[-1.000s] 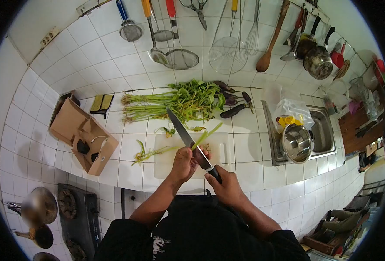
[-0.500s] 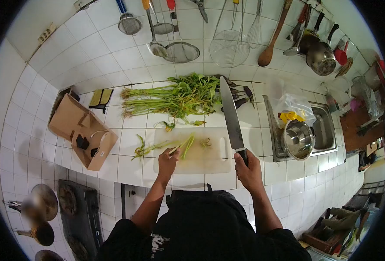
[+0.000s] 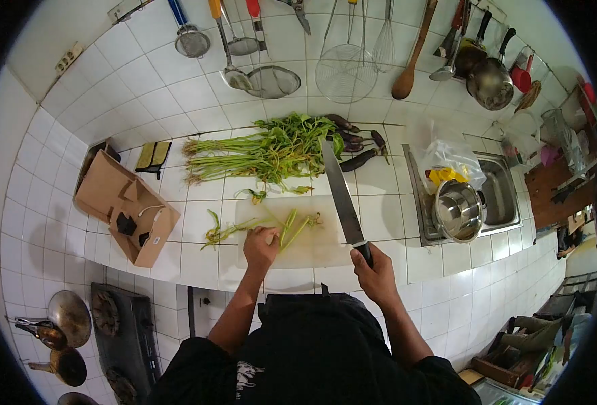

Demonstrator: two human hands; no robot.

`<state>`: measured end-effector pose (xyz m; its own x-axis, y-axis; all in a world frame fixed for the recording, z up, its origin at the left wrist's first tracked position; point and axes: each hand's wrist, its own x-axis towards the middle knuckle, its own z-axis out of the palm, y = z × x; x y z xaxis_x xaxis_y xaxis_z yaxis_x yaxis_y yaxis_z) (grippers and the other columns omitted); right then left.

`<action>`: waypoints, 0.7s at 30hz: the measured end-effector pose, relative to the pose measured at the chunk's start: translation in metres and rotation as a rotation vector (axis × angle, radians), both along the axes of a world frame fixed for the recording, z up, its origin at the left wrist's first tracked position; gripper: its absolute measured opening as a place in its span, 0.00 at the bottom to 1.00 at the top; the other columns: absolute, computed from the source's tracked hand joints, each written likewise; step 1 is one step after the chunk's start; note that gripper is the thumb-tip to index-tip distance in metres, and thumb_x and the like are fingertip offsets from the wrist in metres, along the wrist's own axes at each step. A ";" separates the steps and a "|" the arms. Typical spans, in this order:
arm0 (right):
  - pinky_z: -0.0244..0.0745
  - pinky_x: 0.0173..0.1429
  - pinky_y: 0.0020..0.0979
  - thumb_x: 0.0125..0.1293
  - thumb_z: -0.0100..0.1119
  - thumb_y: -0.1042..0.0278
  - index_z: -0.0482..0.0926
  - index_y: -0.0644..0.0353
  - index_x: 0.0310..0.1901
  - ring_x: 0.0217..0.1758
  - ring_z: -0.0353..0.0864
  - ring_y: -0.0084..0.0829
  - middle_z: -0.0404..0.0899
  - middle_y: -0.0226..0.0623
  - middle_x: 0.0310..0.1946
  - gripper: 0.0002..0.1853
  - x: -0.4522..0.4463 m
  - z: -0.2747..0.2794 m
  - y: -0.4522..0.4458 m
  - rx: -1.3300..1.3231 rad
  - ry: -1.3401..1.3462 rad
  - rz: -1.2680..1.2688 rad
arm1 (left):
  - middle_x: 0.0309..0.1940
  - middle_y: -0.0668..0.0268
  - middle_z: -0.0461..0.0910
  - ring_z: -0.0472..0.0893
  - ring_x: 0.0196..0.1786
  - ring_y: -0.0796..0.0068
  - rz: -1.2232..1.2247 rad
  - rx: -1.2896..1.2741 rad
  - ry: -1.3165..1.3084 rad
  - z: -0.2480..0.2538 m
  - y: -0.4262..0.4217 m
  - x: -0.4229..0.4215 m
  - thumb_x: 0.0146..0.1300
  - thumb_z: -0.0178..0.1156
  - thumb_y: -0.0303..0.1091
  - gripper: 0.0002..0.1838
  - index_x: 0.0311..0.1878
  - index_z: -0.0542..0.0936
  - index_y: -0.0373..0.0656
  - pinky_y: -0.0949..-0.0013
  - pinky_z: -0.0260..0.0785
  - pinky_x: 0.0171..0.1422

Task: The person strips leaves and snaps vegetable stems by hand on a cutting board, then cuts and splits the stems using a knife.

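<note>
My right hand [image 3: 377,275] grips the black handle of a large kitchen knife [image 3: 342,196]. Its broad blade points away from me, raised over the right part of the white cutting board [image 3: 312,260]. Over the board's left part, my left hand [image 3: 261,247] has its fingers curled together; what they hold is hidden. Just right of those fingers lie cut green stems [image 3: 290,229]. A leafy stalk [image 3: 224,233] stretches out to the left across the board's edge. Behind the board is a big bunch of leafy greens [image 3: 271,148], roots to the left, with several dark eggplants [image 3: 359,160] beside it.
An open cardboard box [image 3: 163,233] and a green-black pouch [image 3: 153,156] are on the left. To the right, a steel pot [image 3: 458,212] and a plastic bag [image 3: 450,158] stand by the sink [image 3: 504,202]. Strainers [image 3: 275,82] and other utensils hang behind; a stove [image 3: 120,331] is lower left.
The knife and my right hand have shifted slightly left. The piece that stuck out of my left fingers no longer shows there, and another stem lies across the others on the board.
</note>
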<state>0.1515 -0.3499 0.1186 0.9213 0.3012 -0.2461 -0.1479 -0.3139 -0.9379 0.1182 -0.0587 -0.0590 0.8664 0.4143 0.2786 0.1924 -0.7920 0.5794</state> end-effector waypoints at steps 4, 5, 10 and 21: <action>0.61 0.27 0.30 0.74 0.59 0.58 0.71 0.64 0.31 0.24 0.60 0.19 0.66 0.29 0.17 0.19 -0.003 -0.002 -0.004 -0.020 0.013 -0.003 | 0.52 0.71 0.80 0.74 0.57 0.61 -0.204 0.285 0.108 0.018 0.021 0.025 0.52 0.65 0.30 0.14 0.43 0.88 0.55 0.54 0.70 0.55; 0.61 0.27 0.30 0.74 0.59 0.58 0.71 0.64 0.31 0.24 0.60 0.19 0.66 0.29 0.17 0.19 -0.004 -0.003 -0.005 -0.019 0.011 0.003 | 0.54 0.76 0.78 0.71 0.60 0.64 -0.241 0.289 0.125 0.014 0.028 0.030 0.53 0.64 0.31 0.15 0.44 0.88 0.58 0.53 0.68 0.56; 0.60 0.27 0.31 0.74 0.59 0.58 0.71 0.64 0.31 0.24 0.60 0.19 0.66 0.30 0.17 0.19 -0.004 -0.007 -0.007 -0.024 -0.046 0.020 | 0.51 0.79 0.79 0.71 0.59 0.67 -0.398 0.373 0.145 0.012 0.051 0.049 0.54 0.68 0.34 0.14 0.45 0.86 0.58 0.53 0.64 0.59; 0.60 0.26 0.31 0.73 0.60 0.58 0.70 0.65 0.29 0.23 0.60 0.19 0.65 0.30 0.16 0.20 -0.007 -0.012 -0.020 -0.005 -0.040 -0.041 | 0.45 0.80 0.82 0.73 0.57 0.71 -0.486 0.289 0.212 0.014 0.050 0.051 0.58 0.69 0.39 0.09 0.43 0.85 0.59 0.52 0.58 0.62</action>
<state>0.1444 -0.3699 0.1065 0.9420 0.2618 -0.2099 -0.1229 -0.3127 -0.9419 0.1687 -0.0088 -0.0453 0.9865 -0.1096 0.1218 -0.1433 -0.9378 0.3163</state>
